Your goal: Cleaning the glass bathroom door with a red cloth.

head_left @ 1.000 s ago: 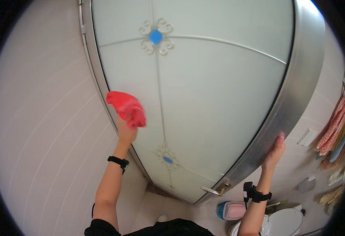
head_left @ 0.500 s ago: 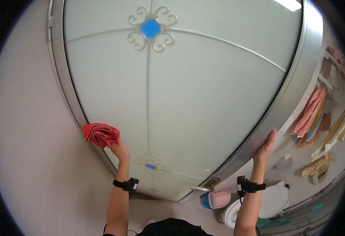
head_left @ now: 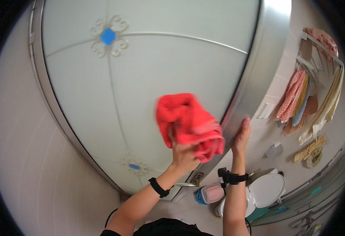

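A bunched red cloth [head_left: 190,120] is in my left hand [head_left: 183,156], whose fingers are partly buried in its folds. The cloth lies over the lower right of a frosted glass door [head_left: 172,69], near its metal frame [head_left: 255,74]. On that frame's outer edge rests my right hand [head_left: 241,138], gripping it; some of its fingers are hidden. The pane carries raised pale lines and scroll ornaments with blue centres [head_left: 108,36]. A lever handle [head_left: 187,184] sits below my left hand.
Pale walls flank the door. To the right are a wall switch [head_left: 265,110], hanging towels [head_left: 292,96], a rack [head_left: 322,47], a toilet with its lid raised [head_left: 267,190] and a pink-lidded bin [head_left: 212,193]. Hinges [head_left: 31,38] run along the door's left side.
My left hand has carried the red cloth from the pane's left edge rightward to near the right frame, and the cloth has spread wider. My right hand stays on the door's edge; the view has shifted.
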